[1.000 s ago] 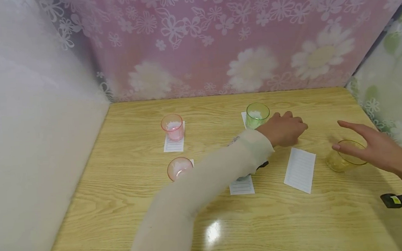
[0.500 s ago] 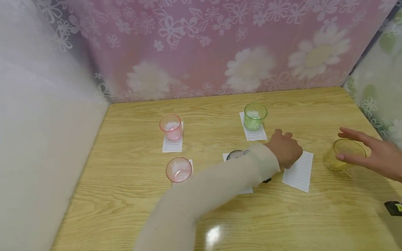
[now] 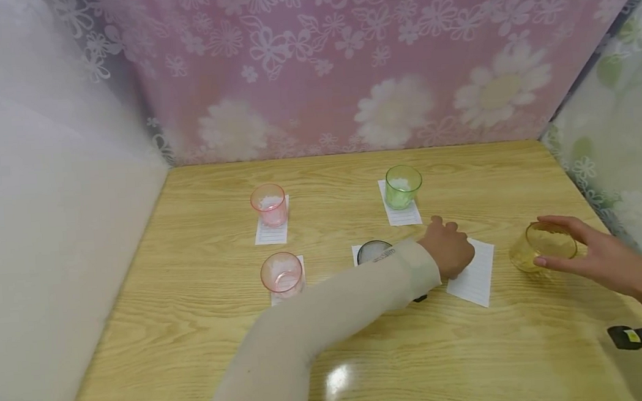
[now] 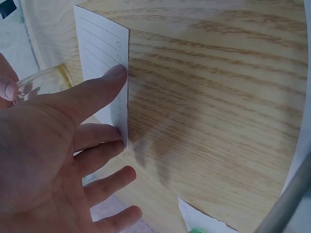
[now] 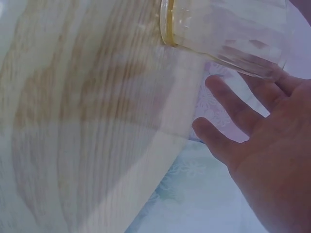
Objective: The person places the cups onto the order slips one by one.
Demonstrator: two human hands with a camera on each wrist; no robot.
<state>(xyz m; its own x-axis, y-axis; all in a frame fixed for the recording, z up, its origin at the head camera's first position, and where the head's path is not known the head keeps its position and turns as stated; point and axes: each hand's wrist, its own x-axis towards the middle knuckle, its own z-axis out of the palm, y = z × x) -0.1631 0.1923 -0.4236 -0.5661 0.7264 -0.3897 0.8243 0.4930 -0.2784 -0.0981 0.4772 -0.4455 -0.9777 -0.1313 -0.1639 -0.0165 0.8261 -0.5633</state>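
Note:
My left hand (image 3: 448, 249) rests over a lined paper slip (image 3: 476, 280) that lies flat on the table. In the left wrist view, thumb and two fingertips touch the slip (image 4: 99, 41) near its edge, the other fingers spread. On the right, my right hand (image 3: 603, 258) has its thumb and fingers around the rim of a see-through yellow glass (image 3: 527, 254), which stands to the right of the slip. The right wrist view shows two fingers held away from the glass (image 5: 209, 29).
On slips stand a pink glass (image 3: 273, 214) at back left, another pink glass (image 3: 282, 282) in front, and a green glass (image 3: 401, 195) at the back. A dark grey glass (image 3: 371, 252) is partly hidden by my left sleeve (image 3: 328, 310). A flowered curtain (image 3: 315, 103) borders the table.
My left hand has come down from beside the green glass onto the slip and moved slightly left. The right hand has closed in on the yellow glass's rim.

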